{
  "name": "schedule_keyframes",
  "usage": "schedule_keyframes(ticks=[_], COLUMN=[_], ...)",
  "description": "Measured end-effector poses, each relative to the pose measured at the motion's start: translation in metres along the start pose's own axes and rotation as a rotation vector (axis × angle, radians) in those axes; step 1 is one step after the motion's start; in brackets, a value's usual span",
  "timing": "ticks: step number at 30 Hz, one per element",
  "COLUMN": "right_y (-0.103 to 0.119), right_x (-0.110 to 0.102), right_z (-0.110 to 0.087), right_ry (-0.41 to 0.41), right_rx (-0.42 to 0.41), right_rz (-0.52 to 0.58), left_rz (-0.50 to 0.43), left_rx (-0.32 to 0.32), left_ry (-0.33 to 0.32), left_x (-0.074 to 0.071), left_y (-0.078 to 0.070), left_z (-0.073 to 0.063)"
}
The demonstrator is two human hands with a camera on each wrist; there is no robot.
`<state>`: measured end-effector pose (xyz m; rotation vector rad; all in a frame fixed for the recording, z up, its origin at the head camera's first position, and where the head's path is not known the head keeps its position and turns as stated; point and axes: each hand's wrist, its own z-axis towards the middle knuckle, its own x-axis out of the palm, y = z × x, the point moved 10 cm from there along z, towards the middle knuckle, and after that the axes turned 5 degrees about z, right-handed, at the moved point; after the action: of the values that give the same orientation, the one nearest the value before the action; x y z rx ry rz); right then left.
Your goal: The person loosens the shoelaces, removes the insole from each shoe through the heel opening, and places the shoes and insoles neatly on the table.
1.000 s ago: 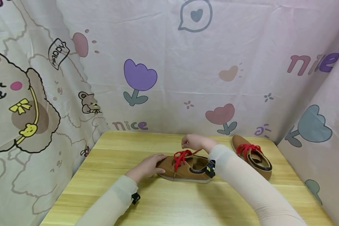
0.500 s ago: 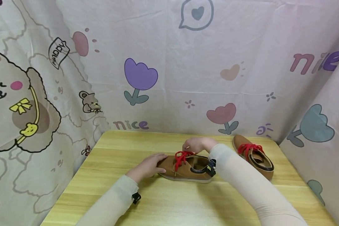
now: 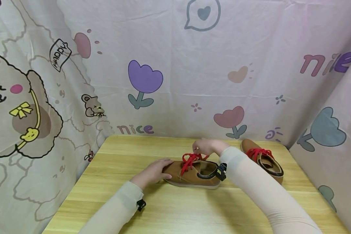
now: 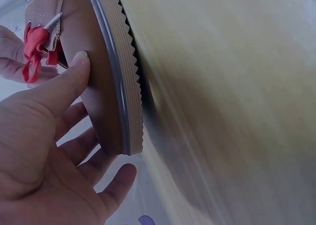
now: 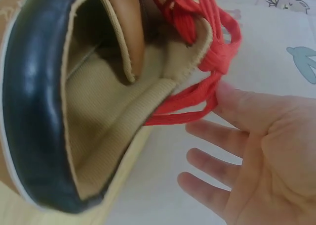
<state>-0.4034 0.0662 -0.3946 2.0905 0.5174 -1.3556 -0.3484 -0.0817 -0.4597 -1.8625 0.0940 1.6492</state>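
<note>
A brown shoe [image 3: 190, 177] with a pale sole lies on its sole on the table, toe to the left. My left hand [image 3: 152, 174] holds its toe, the thumb on the near side and the fingers round the far side; the left wrist view shows the little finger free of it. Red shoelaces [image 3: 188, 161] are knotted over the tongue, with loops standing up. Above them, my right hand [image 3: 206, 147] pinches a red loop [image 5: 192, 99] between thumb and index finger, its other fingers loosely bent. The index fingertip is hidden behind the lace in the right wrist view.
A second brown shoe [image 3: 270, 167] with red laces stands at the table's right rear, partly behind the right forearm. The wooden table [image 3: 120, 149] ends at a printed curtain [image 3: 175, 81] behind and on both sides.
My right hand dipped to the laces half a second ago. Now it has come up and slightly right, with the red loops lifted higher. The left hand has stayed on the toe.
</note>
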Motion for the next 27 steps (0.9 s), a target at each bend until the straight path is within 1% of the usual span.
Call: schedule_keyframes(ticks=[2, 6, 9, 11, 14, 19, 22, 27], right_y=[-0.002, -0.006, -0.008, -0.011, -0.018, -0.028, -0.036, -0.051], right_x=[-0.005, -0.013, -0.021, -0.029, -0.042, -0.064, -0.072, -0.079], right_z=[-0.002, -0.004, -0.006, -0.008, -0.013, -0.023, -0.03, -0.039], right_ry=[-0.021, -0.045, -0.089, -0.142, -0.239, -0.428, -0.521, -0.641], right_rx=[0.017, 0.02, 0.016, 0.025, 0.06, 0.117, 0.178, 0.319], right_rz=[-0.009, -0.032, -0.016, 0.003, 0.036, 0.026, 0.024, 0.077], left_rz=[-0.004, -0.009, -0.011, -0.009, -0.01, -0.015, -0.016, -0.012], left_rx=[0.004, 0.012, 0.013, 0.011, 0.009, 0.009, 0.009, 0.001], left_ry=[-0.005, -0.012, -0.012, -0.01, -0.008, -0.009, -0.008, 0.001], left_x=[0.0, -0.001, -0.001, 0.0, 0.0, 0.001, 0.001, 0.001], left_y=[0.0, 0.0, 0.0, 0.0, 0.0, 0.001, 0.002, 0.002], left_z=[0.0, 0.001, 0.001, 0.001, 0.0, 0.001, 0.001, 0.0])
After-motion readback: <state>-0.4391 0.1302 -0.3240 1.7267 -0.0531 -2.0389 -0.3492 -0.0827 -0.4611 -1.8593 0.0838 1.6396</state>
